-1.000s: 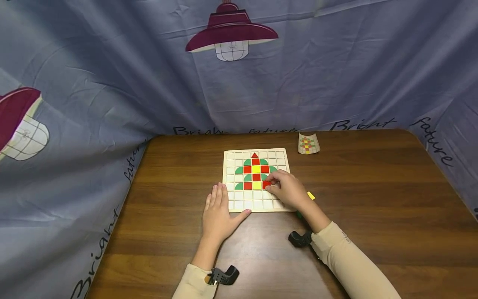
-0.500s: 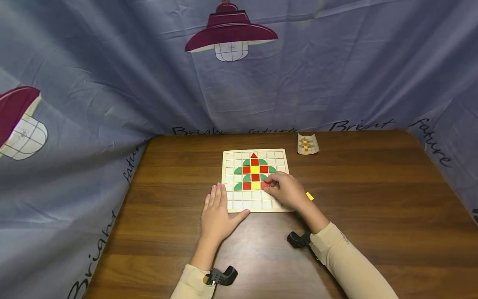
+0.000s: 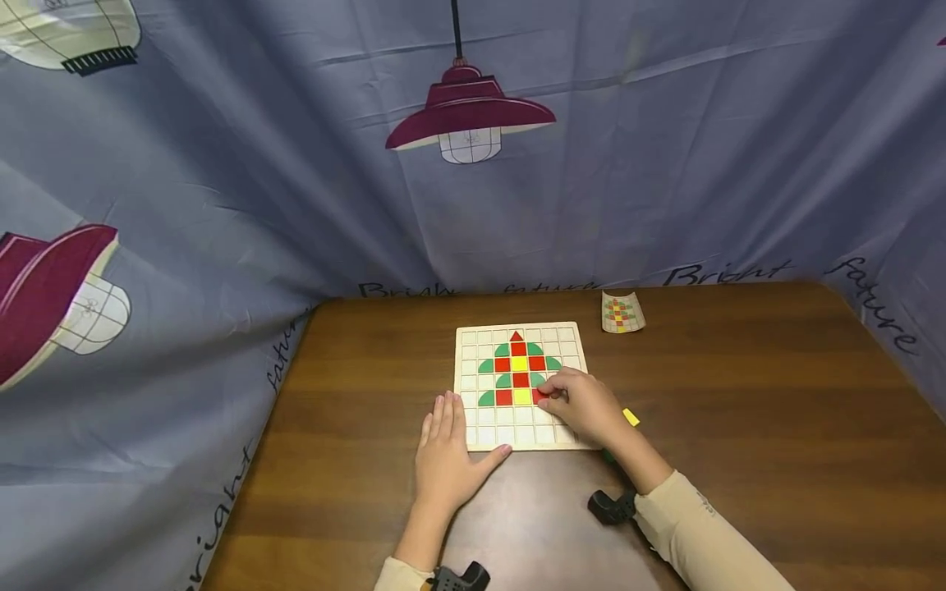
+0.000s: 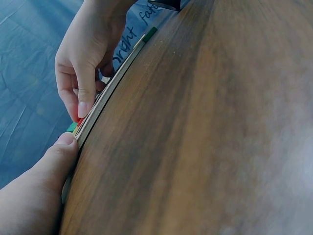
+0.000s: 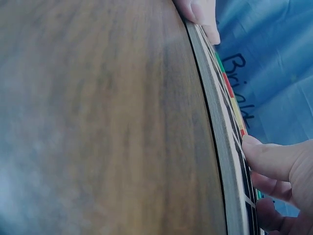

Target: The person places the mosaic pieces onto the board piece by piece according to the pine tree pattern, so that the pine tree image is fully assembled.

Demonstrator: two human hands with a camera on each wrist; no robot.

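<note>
A pale wooden grid board (image 3: 488,437) lies on the table, bearing a tree-shaped pattern of red, yellow and green tiles. My left hand (image 3: 446,468) rests at its lower left corner with the fingers straight along the left edge and the thumb by the front edge. My right hand (image 3: 587,406) pinches a red square tile (image 3: 539,396) between thumb and fingertips, at the right of a yellow square tile (image 3: 521,396). In the left wrist view, the right hand's thumb (image 4: 83,108) is low over the board's surface. Part of the pattern's right side is hidden under the right hand.
A small curved card (image 3: 622,313) with a printed tree pattern stands beyond the board to the right. Beside the right forearm lie a loose yellow piece (image 3: 631,417) and a partly hidden green piece (image 3: 608,455). A blue printed curtain (image 3: 591,164) hangs behind the table.
The head view has tilted up, so everything sits lower in the picture. My right hand stays at the same red tile with only slight finger movement. My left hand stays at the board's corner.
</note>
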